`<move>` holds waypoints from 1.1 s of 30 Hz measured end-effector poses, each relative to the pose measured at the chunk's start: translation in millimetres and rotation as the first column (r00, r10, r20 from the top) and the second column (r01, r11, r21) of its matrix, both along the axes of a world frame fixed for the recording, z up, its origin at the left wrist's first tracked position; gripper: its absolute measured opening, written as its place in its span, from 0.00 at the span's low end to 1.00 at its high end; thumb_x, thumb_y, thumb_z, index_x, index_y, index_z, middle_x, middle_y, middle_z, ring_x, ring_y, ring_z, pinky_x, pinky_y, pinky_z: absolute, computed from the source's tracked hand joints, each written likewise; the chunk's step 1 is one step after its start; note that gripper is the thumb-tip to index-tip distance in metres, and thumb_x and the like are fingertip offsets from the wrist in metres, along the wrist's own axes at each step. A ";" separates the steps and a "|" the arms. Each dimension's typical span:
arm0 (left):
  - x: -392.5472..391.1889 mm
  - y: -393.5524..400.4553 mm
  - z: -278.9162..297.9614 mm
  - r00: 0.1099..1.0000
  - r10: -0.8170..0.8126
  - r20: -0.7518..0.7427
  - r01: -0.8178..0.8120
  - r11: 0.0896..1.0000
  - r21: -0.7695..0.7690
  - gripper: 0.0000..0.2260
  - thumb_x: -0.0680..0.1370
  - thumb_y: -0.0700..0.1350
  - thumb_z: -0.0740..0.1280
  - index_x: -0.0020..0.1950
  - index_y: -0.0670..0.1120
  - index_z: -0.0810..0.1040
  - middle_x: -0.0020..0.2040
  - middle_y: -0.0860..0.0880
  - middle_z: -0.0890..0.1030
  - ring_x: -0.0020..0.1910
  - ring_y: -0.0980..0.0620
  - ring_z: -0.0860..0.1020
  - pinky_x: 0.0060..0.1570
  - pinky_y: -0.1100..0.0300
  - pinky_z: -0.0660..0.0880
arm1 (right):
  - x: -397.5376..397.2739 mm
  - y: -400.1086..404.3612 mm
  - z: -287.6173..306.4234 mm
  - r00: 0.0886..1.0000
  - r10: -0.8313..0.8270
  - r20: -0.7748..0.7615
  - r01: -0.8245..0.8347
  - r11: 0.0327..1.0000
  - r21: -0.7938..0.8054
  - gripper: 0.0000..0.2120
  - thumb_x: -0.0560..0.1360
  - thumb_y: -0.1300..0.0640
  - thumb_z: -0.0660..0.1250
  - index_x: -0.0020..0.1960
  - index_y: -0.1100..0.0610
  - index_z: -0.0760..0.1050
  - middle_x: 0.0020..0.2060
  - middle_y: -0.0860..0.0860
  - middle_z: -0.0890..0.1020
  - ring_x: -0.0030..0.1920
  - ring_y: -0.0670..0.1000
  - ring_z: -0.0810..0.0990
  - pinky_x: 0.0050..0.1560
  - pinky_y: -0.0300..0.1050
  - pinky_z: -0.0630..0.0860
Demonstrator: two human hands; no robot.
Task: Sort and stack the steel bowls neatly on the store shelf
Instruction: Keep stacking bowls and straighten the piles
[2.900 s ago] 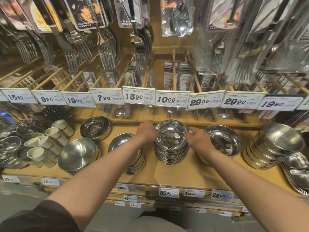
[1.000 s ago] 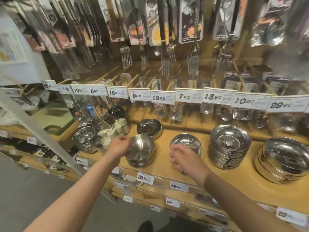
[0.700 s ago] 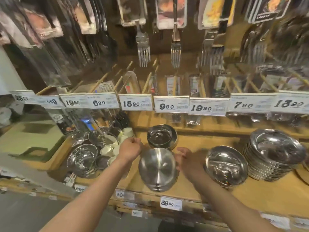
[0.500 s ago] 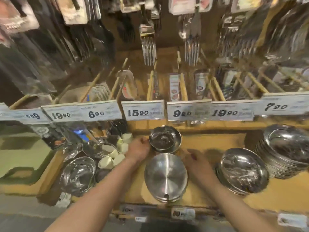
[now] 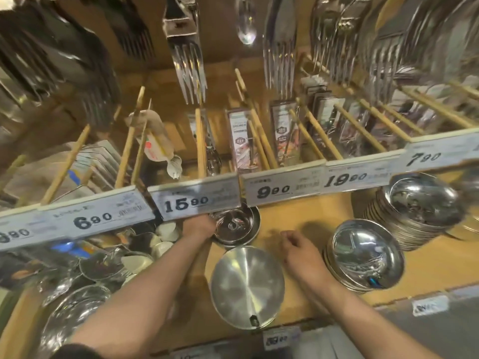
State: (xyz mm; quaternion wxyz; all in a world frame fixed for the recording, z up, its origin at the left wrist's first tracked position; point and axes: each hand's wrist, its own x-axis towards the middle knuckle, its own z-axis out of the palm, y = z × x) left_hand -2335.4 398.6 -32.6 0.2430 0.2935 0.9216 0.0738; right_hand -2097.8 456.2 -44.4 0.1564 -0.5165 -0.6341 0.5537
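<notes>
A small stack of deep steel bowls [image 5: 237, 226] stands at the back of the wooden shelf [image 5: 293, 218], partly under the price rail. My left hand [image 5: 198, 226] grips its left side; the rail hides the fingertips. In front lies an upturned steel bowl stack [image 5: 246, 286], bottoms up, near the shelf's front edge. My right hand [image 5: 298, 246] rests on the shelf just right of it, fingers loosely curled, holding nothing. Further right sit a stack of shallow bowls [image 5: 363, 255] and a taller stack [image 5: 420, 211].
A rail of price tags [image 5: 197, 202] overhangs the back of the shelf. Small white cups [image 5: 160, 244] and glassware [image 5: 75, 307] crowd the left. Packaged forks and spoons [image 5: 189, 60] hang above on wooden pegs.
Both hands left the tall stack and moved left to the upturned bowls. My left hand has since reached back to the small deep bowls; my right hand came off the upturned stack.
</notes>
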 end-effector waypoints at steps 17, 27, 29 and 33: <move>22.9 -52.0 82.3 0.641 0.237 0.730 -0.606 0.740 0.291 0.13 0.80 0.31 0.60 0.48 0.49 0.77 0.40 0.49 0.85 0.37 0.51 0.84 0.43 0.50 0.84 | -57.4 34.5 -22.4 0.988 0.060 0.143 -0.036 0.985 -0.168 0.11 0.76 0.50 0.65 0.55 0.51 0.77 0.45 0.54 0.78 0.44 0.54 0.75 0.47 0.51 0.73; 14.0 -113.6 97.4 0.407 0.309 0.860 -0.770 0.622 0.141 0.19 0.73 0.24 0.56 0.57 0.41 0.72 0.48 0.47 0.74 0.21 0.55 0.79 0.34 0.51 0.85 | -91.4 51.1 -37.0 0.984 0.108 0.140 -0.070 0.965 -0.254 0.05 0.75 0.66 0.67 0.50 0.66 0.78 0.37 0.64 0.80 0.28 0.55 0.76 0.30 0.47 0.76; 10.7 -117.8 96.4 0.387 0.313 0.867 -0.786 0.604 0.133 0.19 0.74 0.24 0.57 0.61 0.40 0.71 0.49 0.46 0.73 0.20 0.56 0.76 0.33 0.50 0.84 | -92.5 49.5 -34.1 0.991 0.054 0.123 -0.024 0.971 -0.239 0.03 0.76 0.65 0.66 0.45 0.63 0.78 0.37 0.64 0.82 0.26 0.56 0.77 0.34 0.51 0.77; 8.6 -121.6 101.3 0.341 0.303 0.890 -0.822 0.556 0.125 0.10 0.80 0.30 0.60 0.60 0.39 0.72 0.55 0.44 0.76 0.24 0.56 0.69 0.31 0.50 0.84 | -83.4 51.8 -15.4 0.995 -0.013 0.096 0.034 0.975 -0.221 0.06 0.76 0.61 0.68 0.42 0.62 0.78 0.36 0.61 0.83 0.27 0.57 0.79 0.37 0.53 0.82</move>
